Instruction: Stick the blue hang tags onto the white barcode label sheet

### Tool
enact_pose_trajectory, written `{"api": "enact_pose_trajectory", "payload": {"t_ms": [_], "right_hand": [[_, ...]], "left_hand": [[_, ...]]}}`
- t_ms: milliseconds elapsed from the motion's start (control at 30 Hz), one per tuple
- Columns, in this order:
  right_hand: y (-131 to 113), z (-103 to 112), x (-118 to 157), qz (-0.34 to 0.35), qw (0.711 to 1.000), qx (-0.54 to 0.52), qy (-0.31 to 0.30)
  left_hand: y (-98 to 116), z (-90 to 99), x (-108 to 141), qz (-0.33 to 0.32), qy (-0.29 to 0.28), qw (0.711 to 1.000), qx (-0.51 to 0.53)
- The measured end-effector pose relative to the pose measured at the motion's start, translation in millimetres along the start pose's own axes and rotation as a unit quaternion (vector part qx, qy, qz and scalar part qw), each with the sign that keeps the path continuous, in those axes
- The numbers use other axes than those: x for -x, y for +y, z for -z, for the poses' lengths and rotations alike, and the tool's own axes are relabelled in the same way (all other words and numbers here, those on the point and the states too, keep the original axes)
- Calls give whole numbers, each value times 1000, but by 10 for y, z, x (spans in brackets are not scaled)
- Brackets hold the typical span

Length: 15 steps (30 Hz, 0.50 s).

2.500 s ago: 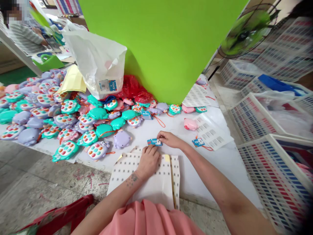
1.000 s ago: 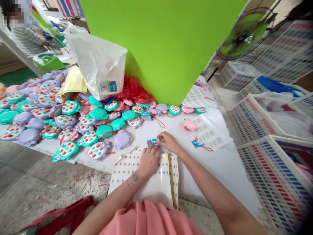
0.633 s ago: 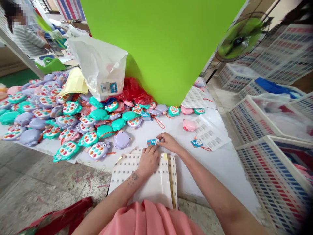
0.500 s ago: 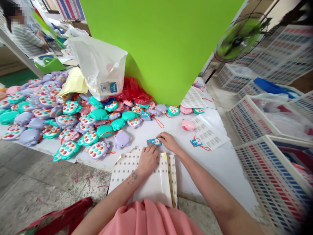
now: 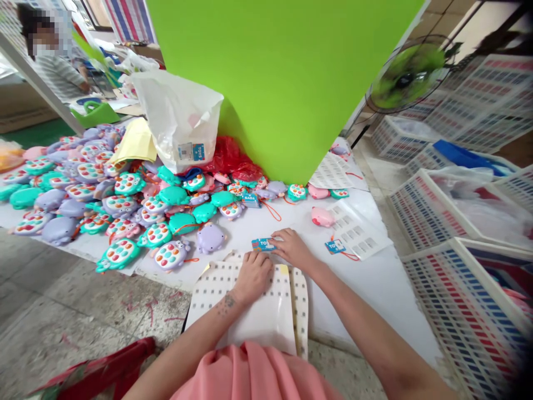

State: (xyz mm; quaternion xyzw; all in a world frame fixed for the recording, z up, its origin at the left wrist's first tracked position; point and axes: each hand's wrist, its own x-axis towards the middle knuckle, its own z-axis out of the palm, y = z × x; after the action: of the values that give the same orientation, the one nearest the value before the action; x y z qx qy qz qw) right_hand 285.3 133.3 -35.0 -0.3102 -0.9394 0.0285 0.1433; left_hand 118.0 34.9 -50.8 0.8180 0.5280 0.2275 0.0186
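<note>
Just beyond the dotted sheet (image 5: 213, 283) lies the blue card (image 5: 260, 244); your left hand (image 5: 255, 273) touches its near edge, your right hand (image 5: 293, 249) its right end, any pinch unclear; likely light, stiffish; hold its edges.

At your right fingers (image 5: 281, 239): card (image 5: 260, 244), blue, white lettering. Beside your left fingers (image 5: 255, 258): sheet (image 5: 212, 294), white, dark squares in rows. Left of both: toys (image 5: 120, 205), teal, lilac, pink, some multicolour-dotted. Beyond them: panel (image 5: 283, 94), plain lime green.
</note>
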Motion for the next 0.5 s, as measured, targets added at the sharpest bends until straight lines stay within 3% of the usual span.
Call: {"api": "enact_pose_trajectory", "payload": {"t_ms": [167,300,500], "right_hand": [[-93,-27,36,49,996,72,37],[-103,-41,62,41,993,91,63],[-127,-39,113,52,994,88,36]], "left_hand": [[0,28,-3,-6,-1,1000,3],[1,43,-6,-2,-12,1000,2],[1,33,-12,4,-26,1000,-1]]}}
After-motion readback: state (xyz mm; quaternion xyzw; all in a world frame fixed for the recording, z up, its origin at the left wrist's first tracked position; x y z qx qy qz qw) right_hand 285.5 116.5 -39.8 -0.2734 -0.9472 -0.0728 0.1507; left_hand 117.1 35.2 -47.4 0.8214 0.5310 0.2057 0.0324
